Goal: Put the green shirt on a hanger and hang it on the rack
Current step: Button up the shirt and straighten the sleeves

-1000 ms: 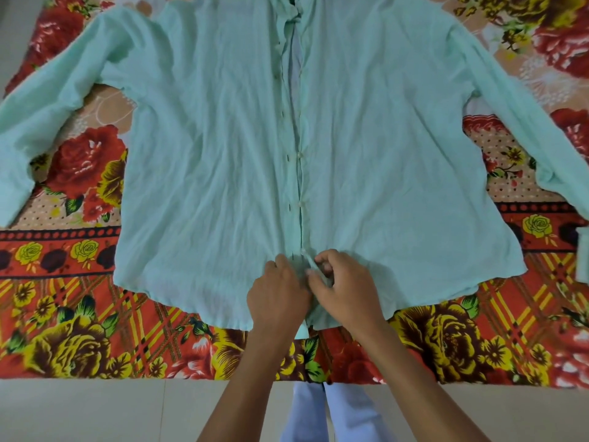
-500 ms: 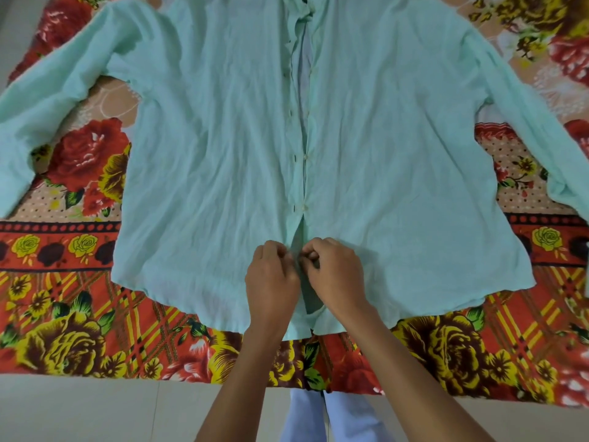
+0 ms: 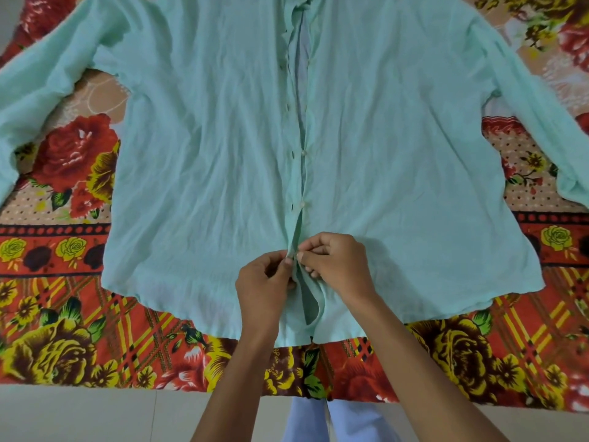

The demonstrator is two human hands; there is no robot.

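The pale green shirt [image 3: 207,161] lies spread flat, front up, on a floral blanket, sleeves stretched out to both sides. Its front placket runs down the middle with small white buttons; it gapes open near the collar and below my hands. My left hand [image 3: 264,282] pinches the left edge of the placket near the hem. My right hand [image 3: 334,266] pinches the right edge against it at the same spot. Fingertips of both hands meet over the seam. No hanger or rack is in view.
The red, orange and yellow floral blanket [image 3: 63,339] covers the surface under the shirt. Pale tiled floor [image 3: 95,416] runs along the bottom edge. My light blue trouser legs [image 3: 318,422] show between my forearms.
Both hands have moved slightly up the placket from the hem, and the two front edges are now drawn closer together at my fingertips. The view has shifted a little.
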